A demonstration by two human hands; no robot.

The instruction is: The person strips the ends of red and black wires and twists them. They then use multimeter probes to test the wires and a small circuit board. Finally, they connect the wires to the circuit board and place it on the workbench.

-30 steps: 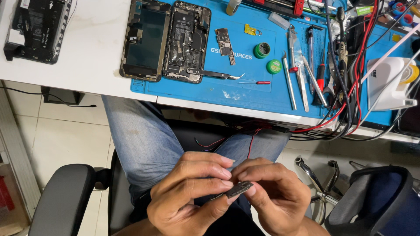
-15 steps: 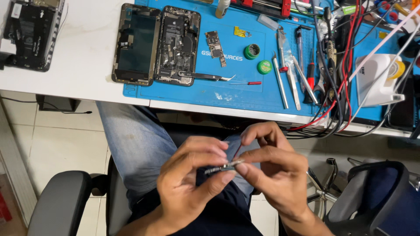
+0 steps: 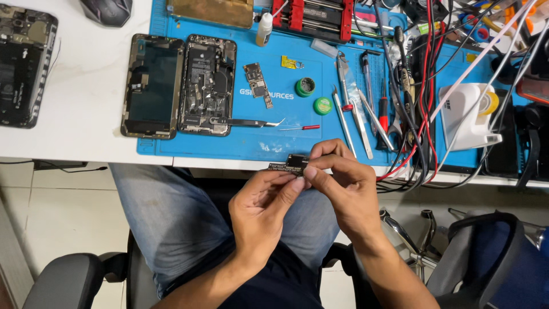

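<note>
Small dark circuit board (image 3: 290, 164), lower centre of frame, left hand (image 3: 264, 207) and right hand (image 3: 344, 186) fingertips pinched tight on it, opened phone (image 3: 207, 84) upper left on blue mat (image 3: 286, 129).

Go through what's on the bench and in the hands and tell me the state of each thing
Small dark circuit board: pinched between both hands.
Left hand: gripping the board.
Right hand: gripping the board.
Black phone body: opened, insides exposed.
Detached dark screen: lying flat beside it.
Green round tin: open.
White dropper bottle: upright, capped.

Small black circuit board (image 3: 293, 164) between both hands; blue work mat (image 3: 240, 137) above them; two green round tins (image 3: 305, 87) further up; red cables (image 3: 430, 86) upper right; white table (image 3: 74, 114) upper left.
</note>
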